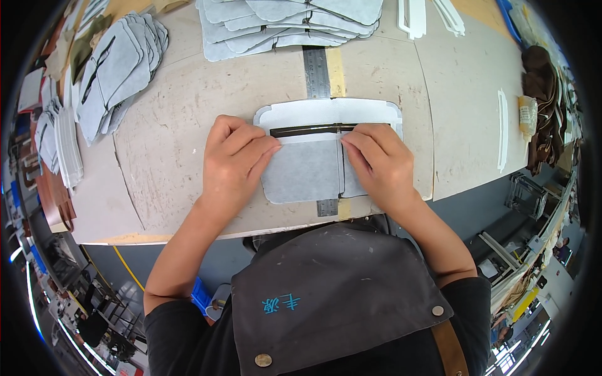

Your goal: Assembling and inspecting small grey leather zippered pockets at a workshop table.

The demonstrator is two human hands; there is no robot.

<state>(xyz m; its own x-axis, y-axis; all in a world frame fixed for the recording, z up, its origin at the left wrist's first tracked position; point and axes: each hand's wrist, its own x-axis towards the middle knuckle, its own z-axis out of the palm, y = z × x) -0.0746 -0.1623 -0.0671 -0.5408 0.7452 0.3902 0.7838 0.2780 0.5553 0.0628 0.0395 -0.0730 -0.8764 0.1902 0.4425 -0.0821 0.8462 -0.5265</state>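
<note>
A grey panel (301, 175) with rounded corners lies flat in front of me; its far band is white. A dark slot or zipper-like strip (304, 130) runs across it, and a dark vertical line divides the lower part. Along the near side of the slot lies a narrow white strip (310, 139). My left hand (233, 160) pinches the strip's left end between thumb and forefinger. At the other end my right hand (384, 156) pinches it too, covering the panel's right part. Both hands rest on the panel.
A steel ruler (316, 74) and a yellow tape strip (337, 72) run beneath the panel on the worktable (169, 169). Stacked grey panels (288, 25) stand beyond, with another pile (122, 69) at far left. White frames (412, 19), a bottle (527, 118) and brown material (544, 100) lie right.
</note>
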